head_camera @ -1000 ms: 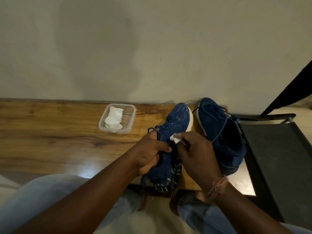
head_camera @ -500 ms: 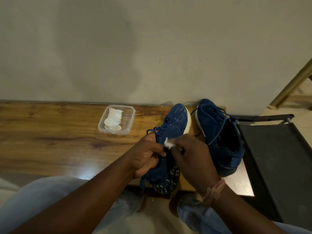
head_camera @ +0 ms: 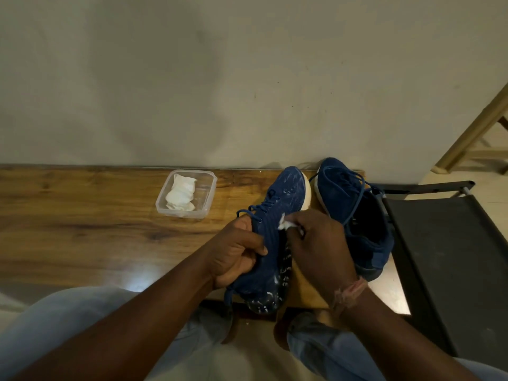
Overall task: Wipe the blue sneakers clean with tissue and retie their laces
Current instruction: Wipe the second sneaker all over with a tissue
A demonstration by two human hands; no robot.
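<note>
L hand [head_camera: 236,254] grips sneaker [head_camera: 277,229] on its side; R hand [head_camera: 316,243] pinches tissue [head_camera: 284,224] vs upper. 2nd sneaker [head_camera: 354,213] beside, on tabletop [head_camera: 82,229].

a wood-grain surface [head_camera: 82,221] runs along a plain pale wall [head_camera: 220,78]. a clear plastic container [head_camera: 209,191] stands on it near the wall. to the right of the surface sits a dark seat with a metal frame [head_camera: 450,243], possibly a folding chair. behind it, at the far right edge, a slanted light wooden frame [head_camera: 478,127] stands on a pale floor [head_camera: 489,185].
</note>
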